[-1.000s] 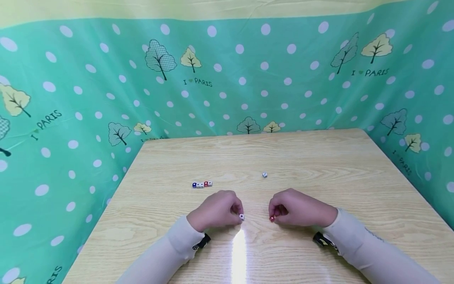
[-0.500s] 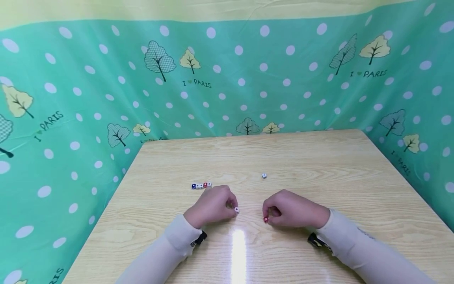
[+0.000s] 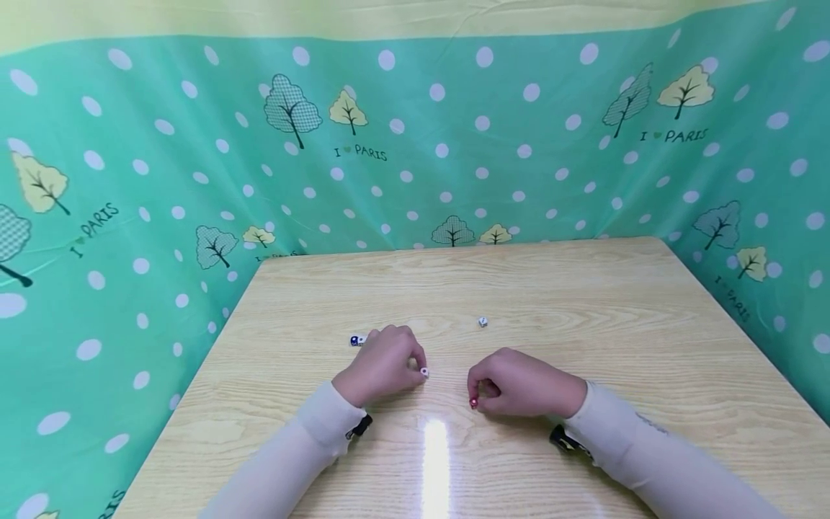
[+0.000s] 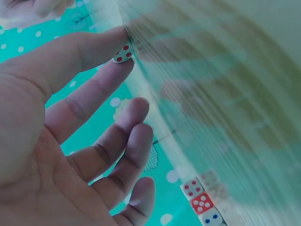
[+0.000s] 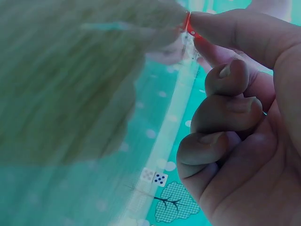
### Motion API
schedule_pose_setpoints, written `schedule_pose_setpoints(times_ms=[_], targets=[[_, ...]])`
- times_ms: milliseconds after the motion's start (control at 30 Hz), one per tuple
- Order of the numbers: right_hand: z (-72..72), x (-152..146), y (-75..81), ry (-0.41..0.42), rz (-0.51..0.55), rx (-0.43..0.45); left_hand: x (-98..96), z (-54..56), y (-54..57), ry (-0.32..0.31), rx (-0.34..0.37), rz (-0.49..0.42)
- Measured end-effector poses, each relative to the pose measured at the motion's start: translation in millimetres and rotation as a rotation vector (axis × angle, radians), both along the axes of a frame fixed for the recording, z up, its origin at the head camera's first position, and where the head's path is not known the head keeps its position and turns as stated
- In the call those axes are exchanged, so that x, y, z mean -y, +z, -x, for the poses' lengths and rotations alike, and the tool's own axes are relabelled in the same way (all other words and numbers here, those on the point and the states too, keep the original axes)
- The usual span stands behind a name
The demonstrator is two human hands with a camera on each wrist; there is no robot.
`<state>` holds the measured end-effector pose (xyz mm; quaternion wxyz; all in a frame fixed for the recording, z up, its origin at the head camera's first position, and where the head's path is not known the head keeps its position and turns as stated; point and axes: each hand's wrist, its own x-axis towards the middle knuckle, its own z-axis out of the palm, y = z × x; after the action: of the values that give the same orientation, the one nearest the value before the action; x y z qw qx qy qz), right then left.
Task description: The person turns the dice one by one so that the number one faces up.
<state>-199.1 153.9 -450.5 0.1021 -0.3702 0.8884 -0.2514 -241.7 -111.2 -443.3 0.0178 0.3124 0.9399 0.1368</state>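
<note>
Between thumb and index finger, my left hand [image 3: 382,365] pinches a white die [image 3: 424,373]; in the left wrist view this die [image 4: 123,54] shows red pips, and the other fingers are loosely bent. My right hand [image 3: 524,383] pinches a red die [image 3: 474,404] close to the tabletop, its remaining fingers curled in the right wrist view. Behind the left hand is a row of dice, its blue die [image 3: 354,341] at the left end. The hand hides the row's right part in the head view, but a red die [image 4: 201,203] between white ones shows in the left wrist view.
A single white die [image 3: 483,322] lies farther back, beyond the gap between the hands. The wooden table [image 3: 583,288] reflects a bright light strip near its front. A green dotted curtain [image 3: 402,144] surrounds its back and sides.
My left hand has moved left and away from me with the white die, now covering part of the row. The right hand has slid left with the red die.
</note>
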Motion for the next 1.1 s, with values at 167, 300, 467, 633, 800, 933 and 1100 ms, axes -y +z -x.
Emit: schedule_pose_setpoints(times_ms=[167,300,467,633,800,933,1100], targets=[[1.8,7.1,-1.1,0.003,-0.011,-0.012,5.3,6.6,-0.6,0.041,-0.005,-0.008],[2.8,12.7,-1.6,0.008,-0.018,-0.010,9.2,12.1,-0.6,0.065,-0.015,-0.009],[4.2,19.3,-1.6,0.022,-0.024,-0.012,13.8,18.0,-1.0,0.090,-0.034,0.002],[4.9,23.1,-0.7,0.034,-0.014,-0.012,16.6,22.4,-2.2,0.124,-0.035,0.014],[4.9,26.3,-0.8,0.049,-0.008,-0.003,17.7,27.2,-2.6,0.156,-0.047,0.029],[5.1,28.9,-0.1,0.065,-0.010,-0.003,19.3,32.7,-3.1,0.169,-0.072,0.044],[4.7,31.1,0.4,0.074,-0.017,-0.010,21.8,37.7,-4.8,0.192,-0.092,0.062]])
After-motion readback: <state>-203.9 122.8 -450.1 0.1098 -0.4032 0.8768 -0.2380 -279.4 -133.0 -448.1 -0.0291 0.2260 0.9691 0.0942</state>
